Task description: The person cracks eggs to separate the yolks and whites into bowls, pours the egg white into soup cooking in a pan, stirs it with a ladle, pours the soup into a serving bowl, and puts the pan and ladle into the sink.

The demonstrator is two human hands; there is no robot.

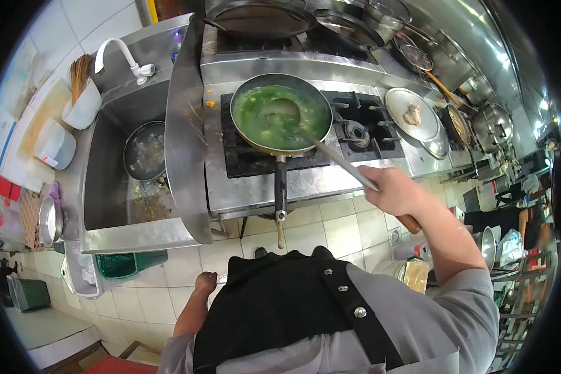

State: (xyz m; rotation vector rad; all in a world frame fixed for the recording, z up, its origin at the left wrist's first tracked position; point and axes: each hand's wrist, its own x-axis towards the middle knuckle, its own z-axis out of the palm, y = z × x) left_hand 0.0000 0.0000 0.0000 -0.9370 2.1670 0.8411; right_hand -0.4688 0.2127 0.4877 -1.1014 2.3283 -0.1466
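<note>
A round pan [249, 142] of green liquid with small pieces in it sits on the left burner of the stove [215, 187], its handle pointing toward me. My right hand [396, 196] is closed round the long handle of a metal ladle [340, 161], whose bowl lies in the green liquid. Low at my left side hangs my left hand [206, 282], away from the pan; its fingers look curled, and whether they hold anything is hidden.
To the left, a sink [106, 187] holds a dark pan [144, 153] under a white faucet [121, 53]. A metal lid [405, 109] lies right of the bare burner [356, 134]. More pans [262, 19] stand behind. Another person [498, 219] is at the far right.
</note>
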